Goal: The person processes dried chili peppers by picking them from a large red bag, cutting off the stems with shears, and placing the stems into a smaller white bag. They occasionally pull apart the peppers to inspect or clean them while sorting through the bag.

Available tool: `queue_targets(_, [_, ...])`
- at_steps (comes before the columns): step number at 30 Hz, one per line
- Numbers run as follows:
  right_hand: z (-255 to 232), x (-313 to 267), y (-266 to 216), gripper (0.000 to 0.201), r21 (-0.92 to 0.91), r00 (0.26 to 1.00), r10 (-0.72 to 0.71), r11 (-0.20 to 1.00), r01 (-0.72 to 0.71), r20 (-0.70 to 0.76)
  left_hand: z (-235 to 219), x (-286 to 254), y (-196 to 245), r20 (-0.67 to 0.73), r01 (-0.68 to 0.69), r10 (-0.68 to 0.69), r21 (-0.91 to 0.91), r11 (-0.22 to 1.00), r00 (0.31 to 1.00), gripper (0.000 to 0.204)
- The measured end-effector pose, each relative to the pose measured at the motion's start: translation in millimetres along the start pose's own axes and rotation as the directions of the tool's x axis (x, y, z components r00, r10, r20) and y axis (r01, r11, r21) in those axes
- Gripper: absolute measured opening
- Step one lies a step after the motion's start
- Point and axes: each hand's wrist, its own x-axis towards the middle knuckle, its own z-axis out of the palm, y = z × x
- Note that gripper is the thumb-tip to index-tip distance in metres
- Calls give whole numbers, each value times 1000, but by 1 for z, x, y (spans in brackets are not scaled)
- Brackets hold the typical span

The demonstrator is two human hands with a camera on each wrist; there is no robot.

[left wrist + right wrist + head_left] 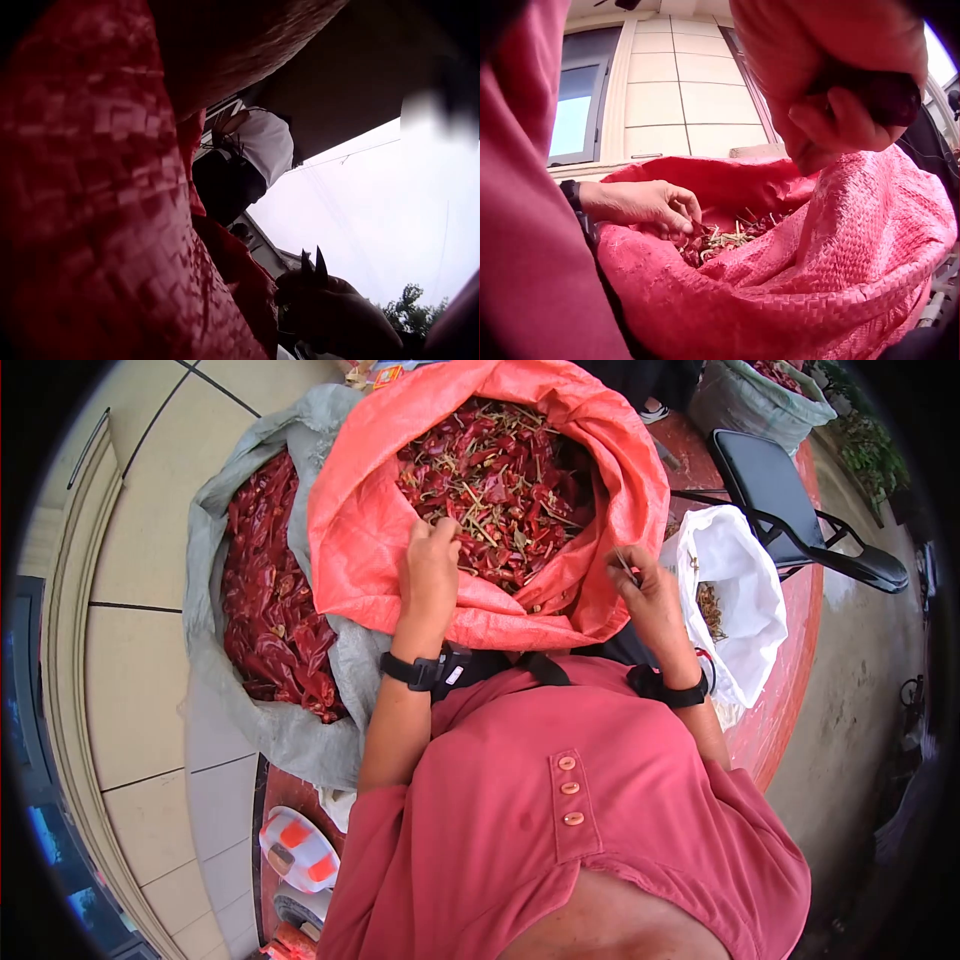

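An orange-red woven sack [360, 510] stands open in front of me, full of dried red chilies with stems [500, 470]. My left hand [432, 555] reaches over the sack's near rim, and its curled fingers pinch a chili on top of the pile. The right wrist view shows the same left hand [649, 206] on the chilies [720, 240]. My right hand [640, 580] is at the sack's right rim and grips small scissors [627, 567] with the blades pointing up. In the left wrist view the scissor tips [315, 266] stick up from the right hand [337, 315].
A grey sack [300, 730] of dark red chilies [265, 590] lies open on the left. A white bag [745, 580] holding stems sits on the right. Behind it are a black chair [790, 490] and another filled sack [745, 400]. An orange-and-white shoe [298, 848] lies lower left.
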Motion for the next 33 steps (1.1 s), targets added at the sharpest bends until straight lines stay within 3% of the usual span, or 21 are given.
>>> queue_targets(4, [6,4,5,15,-14,996,-87,996,87,18,-18,0,14,-160,98,-146,-276,956,976,15])
queue_targets(5, [8,6,4,15,19,995,-89,996,88,45,-17,0,11,-105,170,-228,-397,902,968,11])
queue_targets(6, [12,8,2,15,51,993,-91,995,87,71,-18,1,12,-24,235,-308,-589,773,951,12])
queue_targets(8, [20,14,-7,16,144,987,-99,986,81,125,-20,4,18,176,339,-395,-854,394,902,13])
queue_targets(11, [33,24,-36,17,336,970,-126,941,51,206,-21,2,18,354,366,-296,-930,-14,887,14])
queue_targets(14, [43,34,-60,17,500,939,13,844,-195,344,-22,-1,18,459,407,-189,-876,-258,868,12])
queue_targets(17, [57,38,-60,17,574,931,49,775,-264,362,-24,-6,24,467,423,-79,-851,-312,881,12])
queue_targets(21, [55,32,-64,16,591,890,109,712,-380,442,-28,-10,32,534,461,-119,-806,-372,837,12])
queue_targets(24, [52,26,-77,15,637,903,134,667,-387,409,-21,-10,33,560,462,-146,-783,-417,816,11])
queue_targets(27, [72,27,-79,18,659,983,-123,752,1,139,-8,-11,33,567,444,-139,-754,-484,812,10])
queue_targets(29, [81,29,-68,17,585,985,-127,810,35,117,-5,-11,47,598,429,-192,-729,-533,778,9])
queue_targets(30, [83,30,-65,16,546,986,-129,836,50,107,-3,-13,45,584,432,-135,-719,-545,801,9])
queue_targets(33, [82,30,-65,12,765,981,-48,633,-118,190,8,-21,32,542,440,-16,-699,-564,840,13])
